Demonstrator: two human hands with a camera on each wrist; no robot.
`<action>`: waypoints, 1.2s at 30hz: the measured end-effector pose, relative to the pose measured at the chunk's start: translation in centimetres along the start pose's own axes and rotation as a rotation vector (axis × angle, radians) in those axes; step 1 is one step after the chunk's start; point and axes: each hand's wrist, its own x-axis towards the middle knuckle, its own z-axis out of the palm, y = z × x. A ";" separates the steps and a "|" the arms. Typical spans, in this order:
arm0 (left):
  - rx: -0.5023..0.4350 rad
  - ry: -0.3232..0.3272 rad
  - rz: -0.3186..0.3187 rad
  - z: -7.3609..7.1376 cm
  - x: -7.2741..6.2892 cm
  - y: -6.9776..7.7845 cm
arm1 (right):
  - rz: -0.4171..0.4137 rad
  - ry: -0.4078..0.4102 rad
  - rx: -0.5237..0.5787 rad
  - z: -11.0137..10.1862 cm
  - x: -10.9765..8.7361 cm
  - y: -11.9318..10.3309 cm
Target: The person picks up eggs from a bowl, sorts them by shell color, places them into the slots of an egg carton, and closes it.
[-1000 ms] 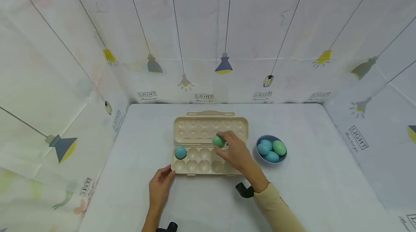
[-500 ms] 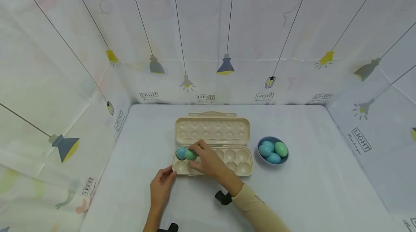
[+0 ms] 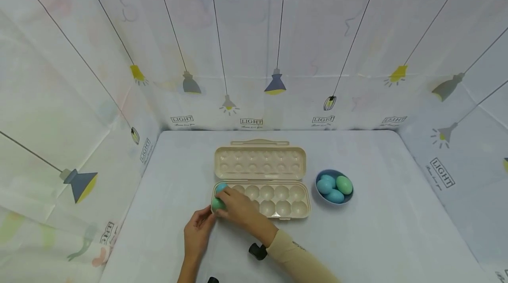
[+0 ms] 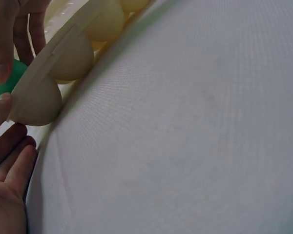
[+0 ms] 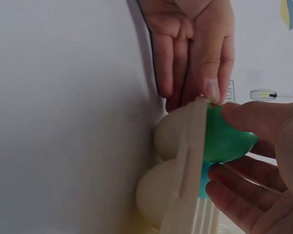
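A beige egg carton [image 3: 274, 192] lies with its lid [image 3: 260, 161] folded back. My right hand [image 3: 242, 210] holds a green egg [image 5: 227, 136] between thumb and fingers. That egg sits low in the carton's front left cup, partly hidden by my fingers in the head view. Directly behind it, a blue egg [image 3: 221, 187] rests in the back left cup. At the carton's front left corner, my left hand [image 3: 197, 232] grips the rim, thumb on top and fingertips under the edge in the right wrist view. Other cups in the row are bare.
To the right of the carton stands a blue bowl [image 3: 347, 199] with several blue eggs [image 3: 335, 196] and a green egg [image 3: 344, 184] in it. A white cloth [image 3: 381, 230] covers the table, and lamp-printed sheets [image 3: 301, 45] hang behind and at the sides.
My right hand has carried the green egg leftward over the carton and lowered it into the front left cup. The left hand has stayed at the corner.
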 end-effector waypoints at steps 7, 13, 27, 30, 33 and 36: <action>0.024 0.009 -0.002 0.1 -0.3 -0.2 | 0.008 -0.006 0.008 1.1 -0.4 0.1; 0.034 0.003 -0.056 0.2 -0.3 0.6 | -0.001 0.036 -0.034 1.6 -0.5 0.4; 0.043 0.020 -0.024 -0.1 0.1 0.0 | 0.002 -0.020 -0.043 1.2 -0.2 0.5; 0.066 0.021 -0.047 0.0 0.1 0.1 | -0.006 -0.015 -0.039 1.2 -0.4 0.7; 0.077 0.025 -0.064 0.1 0.1 0.0 | -0.010 -0.010 -0.048 1.2 -0.6 0.7; 0.085 0.025 -0.075 0.2 0.1 -0.1 | -0.014 -0.013 -0.064 1.2 -0.9 0.7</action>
